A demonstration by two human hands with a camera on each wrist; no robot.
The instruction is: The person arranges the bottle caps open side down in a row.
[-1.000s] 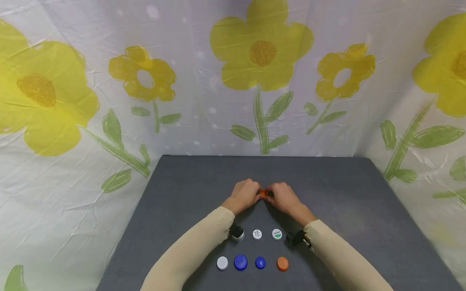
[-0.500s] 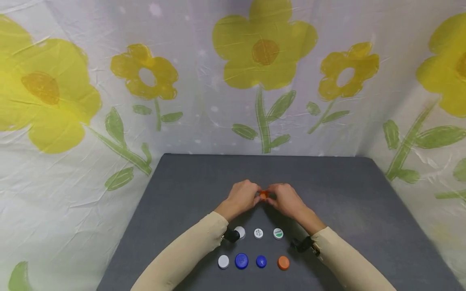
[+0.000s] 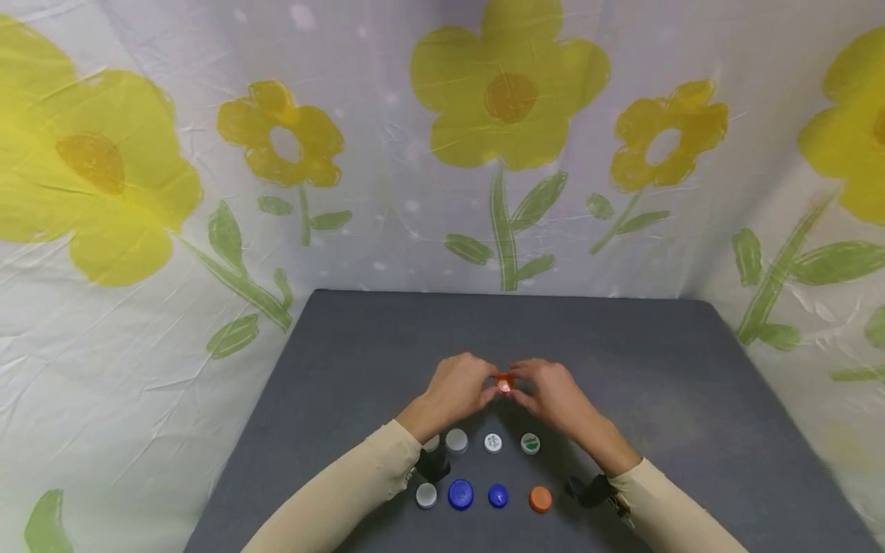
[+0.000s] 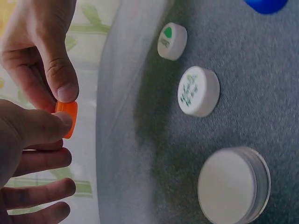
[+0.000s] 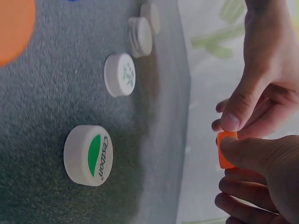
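Both hands meet over the dark table, pinching one small orange bottle cap [image 3: 505, 383] between them. My left hand [image 3: 456, 389] grips its left side with thumb and fingers; in the left wrist view the thumb lies on the orange cap [image 4: 71, 110], and the other fingers are spread below. On the opposite side, my right hand [image 3: 555, 392] pinches it the same way. The right wrist view shows the orange cap [image 5: 226, 156] raised above the tabletop, with both thumbs on it. Parts of it are hidden behind the fingers.
Toward me on the table [image 3: 359, 346] lie two rows of caps. White caps, including one with green print [image 3: 530, 443], form the farther row. Nearer are a white cap [image 3: 426, 495], a large blue cap [image 3: 460, 494], a small blue cap [image 3: 498, 495] and another orange cap [image 3: 541, 499].
Both hands have come slightly nearer to me with the orange cap, which now shows a brighter face. The forearms have spread a little apart. The caps on the table stay put.
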